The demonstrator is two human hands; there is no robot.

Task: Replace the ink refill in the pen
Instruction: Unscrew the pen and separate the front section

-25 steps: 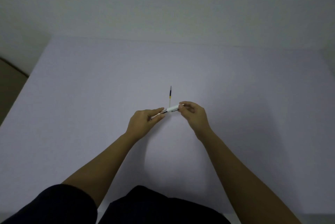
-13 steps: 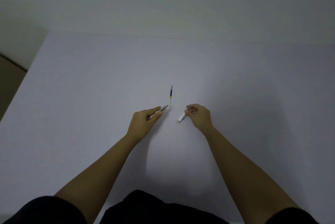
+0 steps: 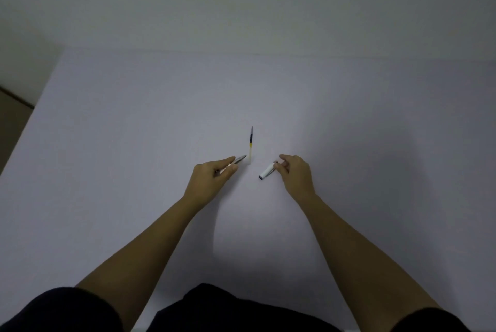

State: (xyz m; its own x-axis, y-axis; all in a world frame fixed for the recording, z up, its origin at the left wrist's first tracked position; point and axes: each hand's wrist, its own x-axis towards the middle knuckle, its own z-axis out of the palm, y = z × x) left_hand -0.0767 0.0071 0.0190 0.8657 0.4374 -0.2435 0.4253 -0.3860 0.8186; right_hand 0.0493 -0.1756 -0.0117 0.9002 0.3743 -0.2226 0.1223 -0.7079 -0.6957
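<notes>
The pen is in two pieces. My left hand (image 3: pixel 214 174) is closed on the front part (image 3: pixel 238 159), whose grey tip sticks out past my fingers toward the upper right. A white barrel section (image 3: pixel 266 171) is pinched in my right hand (image 3: pixel 294 173), its open end pointing down-left, low over the table. Between and just beyond my hands a thin ink refill (image 3: pixel 250 143) lies flat on the table, pointing away from me, dark at the far end and pale at the near end.
A pale table (image 3: pixel 134 130) fills the view, with a white wall behind it. Its left edge runs diagonally at the far left, with darker floor beyond.
A second ago both hands held the pen together as one piece. They have pulled apart sideways, each with one part. The refill on the table has not moved.
</notes>
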